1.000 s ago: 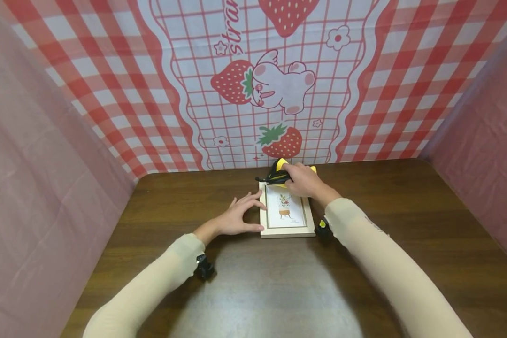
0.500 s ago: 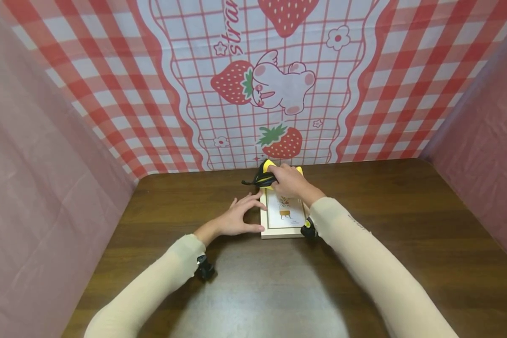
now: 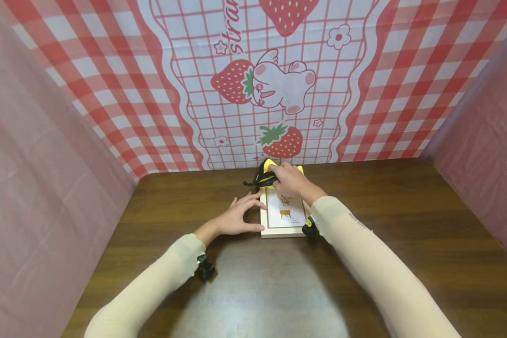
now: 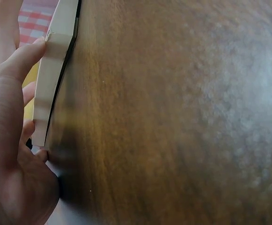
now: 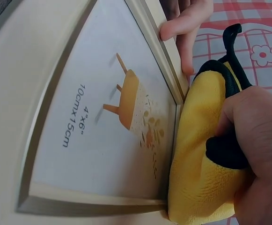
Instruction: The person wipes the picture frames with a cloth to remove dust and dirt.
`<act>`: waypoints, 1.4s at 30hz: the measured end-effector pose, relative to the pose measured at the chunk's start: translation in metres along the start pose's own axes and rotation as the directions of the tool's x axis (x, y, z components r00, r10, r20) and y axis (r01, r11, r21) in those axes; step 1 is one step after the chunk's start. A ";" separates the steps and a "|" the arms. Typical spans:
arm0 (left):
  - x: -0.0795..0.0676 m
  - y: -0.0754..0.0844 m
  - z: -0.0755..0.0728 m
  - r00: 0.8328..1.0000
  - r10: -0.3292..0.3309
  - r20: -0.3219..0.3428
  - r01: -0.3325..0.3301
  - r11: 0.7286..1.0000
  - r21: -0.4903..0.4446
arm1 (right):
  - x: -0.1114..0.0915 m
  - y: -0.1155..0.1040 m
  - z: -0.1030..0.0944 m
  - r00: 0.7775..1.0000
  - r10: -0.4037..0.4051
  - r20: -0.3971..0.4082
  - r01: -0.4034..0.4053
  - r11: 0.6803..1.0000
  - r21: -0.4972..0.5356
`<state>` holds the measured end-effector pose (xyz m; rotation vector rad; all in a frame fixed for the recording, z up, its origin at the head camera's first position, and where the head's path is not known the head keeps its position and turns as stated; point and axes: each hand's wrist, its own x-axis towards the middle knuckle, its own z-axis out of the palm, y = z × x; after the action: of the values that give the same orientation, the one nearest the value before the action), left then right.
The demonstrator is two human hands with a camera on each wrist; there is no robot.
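A pale wooden picture frame point(image 3: 282, 232) lies flat on the table, holding a print of a potted plant. Bunched in my right hand point(image 3: 292, 180) is a yellow cloth with black edging point(image 5: 199, 140), pressed along the frame's far end. A black hanging loop point(image 5: 231, 42) sticks out from the cloth. My left hand point(image 3: 238, 217) rests at the frame's left side, thumb and fingers spread, their tips touching the edge. In the left wrist view the thumb point(image 4: 33, 51) lies on the frame's side point(image 4: 47, 89).
The brown wooden table point(image 3: 236, 291) reaches back to a red-and-white checked cloth with strawberries point(image 3: 279, 84). Pink curtains point(image 3: 38, 164) hang at both sides. A small black camera sits on each wrist.
My right hand has slid left along the frame's far end with the cloth, then held nearly still over the last half second. The left hand has stayed in place.
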<state>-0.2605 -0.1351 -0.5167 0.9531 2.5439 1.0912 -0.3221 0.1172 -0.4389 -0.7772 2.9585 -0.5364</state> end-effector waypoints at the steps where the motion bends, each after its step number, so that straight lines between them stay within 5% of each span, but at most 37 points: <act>1: 0.000 0.000 0.000 1.000 0.000 0.000 0.000 1.000 -0.001 | -0.006 -0.010 -0.008 1.000 0.021 0.013 -0.021 1.000 -0.004; 15: 0.004 -0.008 0.003 0.999 -0.047 0.022 0.046 0.998 0.044 | -0.016 0.008 -0.017 1.000 0.022 0.004 -0.022 0.999 -0.029; 42: 0.001 -0.006 0.002 1.000 -0.026 0.016 0.026 1.000 0.004 | -0.043 0.051 -0.028 0.995 0.095 -0.031 -0.094 0.995 0.045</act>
<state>-0.2635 -0.1361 -0.5224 0.9238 2.5390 1.0670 -0.3115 0.1887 -0.4323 -0.6266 2.9841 -0.6110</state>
